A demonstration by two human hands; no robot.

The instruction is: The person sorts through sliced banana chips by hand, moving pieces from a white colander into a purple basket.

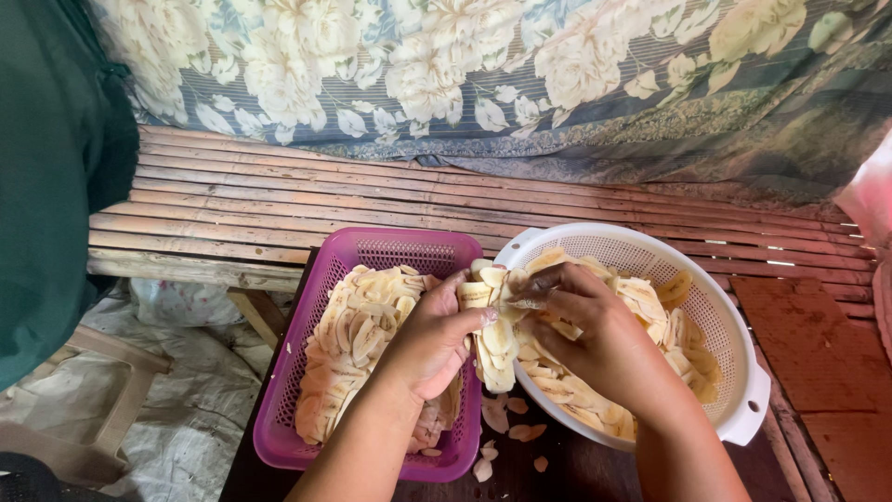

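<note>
My left hand (429, 339) grips a stack of pale yellow banana slices (494, 327) between a purple basket and a white colander. My right hand (587, 335) pinches the top of the same stack with its fingertips. The purple rectangular basket (284, 400) on the left holds layered slices. The round white colander (734, 325) on the right is also filled with slices. Both forearms reach in from the bottom edge.
A few loose slices (509, 437) lie on the dark table between the containers. A slatted bamboo bench (279, 204) runs behind, with a floral cloth (483, 65) above it. A green fabric (46, 167) hangs at left, a plastic stool (84, 390) below.
</note>
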